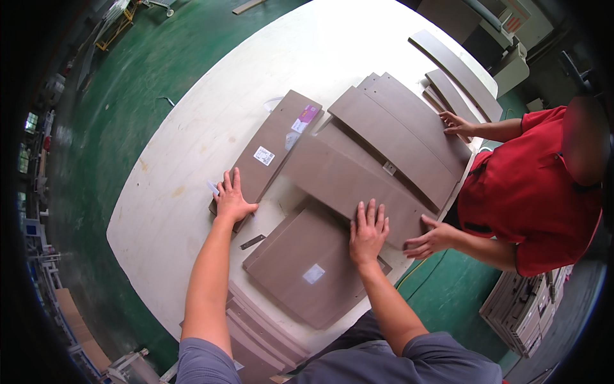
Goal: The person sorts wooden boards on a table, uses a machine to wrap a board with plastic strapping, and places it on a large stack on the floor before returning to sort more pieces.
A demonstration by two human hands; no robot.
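Note:
My left hand [234, 201] is open, its fingers spread over the near end of a narrow brown board [265, 153] with white and purple labels. My right hand [369, 235] lies open and flat, its fingers on a long brown board [358, 182] that slants across the middle. Under that board's near side is a wider brown panel [297, 256] bearing a white label. A small dark metal strip [252, 242] lies between the narrow board and this panel. Across from me, a co-worker's hand [430, 239] touches the long board's right end.
A person in a red shirt [524, 192] stands at the right edge of the white table [173, 160], one hand by a stack of wide panels [403, 128]. Curved strips [457, 73] lie at the far right. More curved boards [262, 333] sit close before me. Bundled pieces [521, 310] stand on the floor.

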